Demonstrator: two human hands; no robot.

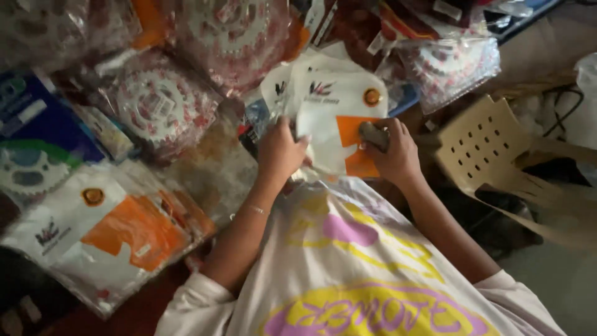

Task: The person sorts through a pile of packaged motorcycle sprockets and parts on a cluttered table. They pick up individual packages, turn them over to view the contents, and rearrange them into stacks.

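Observation:
My left hand [281, 149] grips the left edge of a flat white-and-orange packet [339, 115] held in front of my chest. On the packet's orange patch rests my right hand [392, 152], closed around a small grey-brown object [374, 134] that presses against the packet. More white packets of the same kind are fanned out behind the held one. A thin bracelet sits on my left wrist.
Clear plastic bags holding toothed metal sprockets [158, 106] cover the surface ahead and to the left. Another white-and-orange packet [112, 233] lies at the lower left, beside a blue-and-green packet [34, 149]. A beige perforated plastic chair [491, 152] stands at the right.

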